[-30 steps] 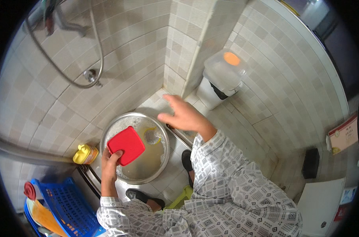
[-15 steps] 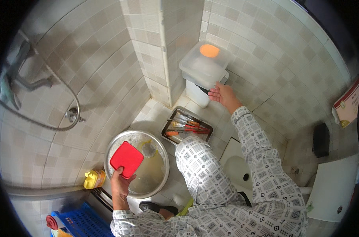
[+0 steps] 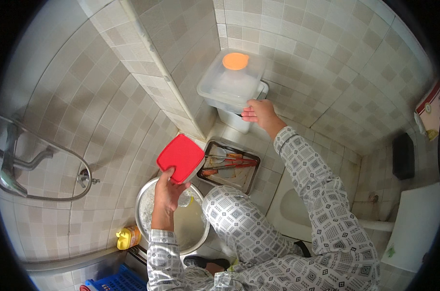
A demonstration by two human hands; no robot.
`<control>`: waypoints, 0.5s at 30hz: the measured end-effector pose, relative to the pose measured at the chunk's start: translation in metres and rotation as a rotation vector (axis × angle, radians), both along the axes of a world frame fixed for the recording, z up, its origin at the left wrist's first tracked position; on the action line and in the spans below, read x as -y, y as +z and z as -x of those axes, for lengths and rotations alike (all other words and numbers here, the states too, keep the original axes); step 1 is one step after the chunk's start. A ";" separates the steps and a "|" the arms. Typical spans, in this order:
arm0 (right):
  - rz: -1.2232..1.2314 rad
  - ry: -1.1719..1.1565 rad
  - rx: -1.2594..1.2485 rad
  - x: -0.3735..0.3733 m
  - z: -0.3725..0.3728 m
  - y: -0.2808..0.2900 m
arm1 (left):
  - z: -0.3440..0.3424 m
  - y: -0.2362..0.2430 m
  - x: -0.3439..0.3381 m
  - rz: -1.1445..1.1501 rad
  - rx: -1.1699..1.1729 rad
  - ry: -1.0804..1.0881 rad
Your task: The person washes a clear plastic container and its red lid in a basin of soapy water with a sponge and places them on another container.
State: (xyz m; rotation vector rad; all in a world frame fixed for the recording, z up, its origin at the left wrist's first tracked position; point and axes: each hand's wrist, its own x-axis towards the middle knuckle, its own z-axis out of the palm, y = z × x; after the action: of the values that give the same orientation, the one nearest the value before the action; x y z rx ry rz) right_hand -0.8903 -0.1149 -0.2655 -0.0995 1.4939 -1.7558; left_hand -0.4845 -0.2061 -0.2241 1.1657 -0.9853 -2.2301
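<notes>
**Inspector:** Left hand?

**Assistant:** The left hand (image 3: 169, 186) has its grip closed on 1 red lid (image 3: 180, 158), square with rounded corners. Fingers clamp the lower edge. The lid is tilted and raised above the far rim of a round metal basin (image 3: 145, 213) on the floor.

**Inspector:** Contents of the basin?

**Assistant:** Water with foam. A clear item lies in it just beside the left hand; I cannot tell what it is.

**Inspector:** Right hand?

**Assistant:** The right hand (image 3: 259, 112) is stretched forward to a clear plastic container (image 3: 232, 80) with an orange cap on its lid. The fingers rest on its near edge; I cannot tell whether the grip is closed on it. The container sits on top of a white bin (image 3: 237, 120) in the corner of the tiled wall.

**Inspector:** Between the 2 hands?

**Assistant:** 1 metal tray (image 3: 231, 166) on the floor, just beside the basin, holding utensils with red and orange handles.

**Inspector:** Surroundings?

**Assistant:** A yellow bottle (image 3: 128, 237) stands left of the basin. A blue basket (image 3: 116, 282) shows at the lower edge. A tap (image 3: 9, 165) with a hose is fixed on the left wall.
</notes>
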 end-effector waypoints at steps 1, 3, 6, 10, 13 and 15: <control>-0.008 -0.002 0.003 -0.002 -0.001 0.003 | 0.015 -0.002 0.003 0.000 -0.020 -0.006; 0.004 -0.010 0.016 -0.001 -0.006 0.007 | 0.040 0.005 0.006 -0.011 0.006 -0.007; -0.003 -0.008 0.013 -0.007 -0.001 0.012 | 0.078 0.011 0.004 -0.036 -0.011 -0.015; 0.048 -0.027 0.063 -0.003 -0.009 0.014 | 0.100 0.013 0.008 -0.060 -0.036 -0.029; 0.096 -0.120 0.160 0.002 -0.019 0.010 | 0.111 0.004 0.010 -0.078 -0.033 -0.024; 0.104 -0.166 0.191 0.003 -0.019 0.005 | 0.119 -0.001 0.007 -0.120 -0.027 -0.010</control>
State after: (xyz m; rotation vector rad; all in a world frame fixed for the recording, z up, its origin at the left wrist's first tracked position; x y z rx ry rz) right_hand -0.8712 -0.1179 -0.2608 0.1398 1.3040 -1.9168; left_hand -0.6037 -0.2132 -0.2251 1.1803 -0.8583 -2.3346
